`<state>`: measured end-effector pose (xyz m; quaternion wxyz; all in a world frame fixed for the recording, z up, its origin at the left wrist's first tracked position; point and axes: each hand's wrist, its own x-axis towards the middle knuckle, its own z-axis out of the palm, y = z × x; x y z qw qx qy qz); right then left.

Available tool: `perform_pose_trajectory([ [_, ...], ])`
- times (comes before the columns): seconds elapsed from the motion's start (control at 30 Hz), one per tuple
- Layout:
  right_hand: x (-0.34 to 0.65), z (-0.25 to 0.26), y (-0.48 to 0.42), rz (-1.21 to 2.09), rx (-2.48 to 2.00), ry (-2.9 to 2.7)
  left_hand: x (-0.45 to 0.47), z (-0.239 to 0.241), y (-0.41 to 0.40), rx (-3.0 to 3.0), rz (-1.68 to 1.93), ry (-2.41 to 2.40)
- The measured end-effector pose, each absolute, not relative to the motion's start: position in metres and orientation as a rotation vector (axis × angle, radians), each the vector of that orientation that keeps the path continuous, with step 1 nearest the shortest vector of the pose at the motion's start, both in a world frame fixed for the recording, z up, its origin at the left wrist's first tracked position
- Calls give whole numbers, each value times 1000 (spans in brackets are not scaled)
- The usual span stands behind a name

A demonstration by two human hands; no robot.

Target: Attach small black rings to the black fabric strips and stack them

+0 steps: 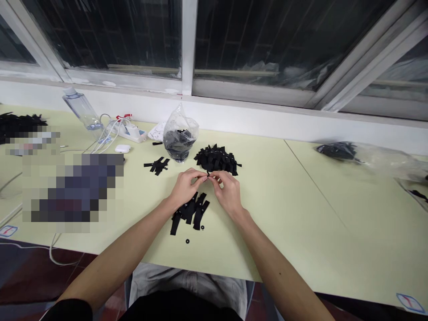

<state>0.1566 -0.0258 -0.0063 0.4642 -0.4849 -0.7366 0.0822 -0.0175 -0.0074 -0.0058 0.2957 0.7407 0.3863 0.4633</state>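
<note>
My left hand (186, 186) and my right hand (229, 191) meet over the table, thumbs and fingertips pinched together. Between them is a small black piece (208, 175), mostly covered by the fingers, so its exact kind is hard to make out. Just beyond the hands lies a heap of short black fabric strips (217, 158). Nearer to me, partly under my left wrist, several more black strips (200, 210) lie loosely overlapped, some with a small shiny spot. Two small black rings, a nearer ring (187, 241) and a farther ring (202, 227), lie close to these strips.
Behind my left hand stand a clear plastic bag (181, 138) of black parts and a few black strips (157, 165). Farther left are a white earbud case (122, 148), a power strip (133, 132) with cables and a tilted bottle (82, 108). Another bag (354, 154) lies right.
</note>
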Motion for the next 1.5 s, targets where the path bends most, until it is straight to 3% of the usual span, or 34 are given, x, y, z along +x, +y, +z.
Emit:
perform_pose_trajectory([
  [0.47, 156, 8, -27, 533, -1112, -1683, -14, -8, -4, 1673, 1166, 820],
  [1.0, 160, 0, -25, 336, -1089, -1817, -18, -8, -3, 1873, 1199, 980],
  [1.5, 166, -2, -23, 390, -1135, -1881, -19, -7, -6, 2061, 1145, 950],
])
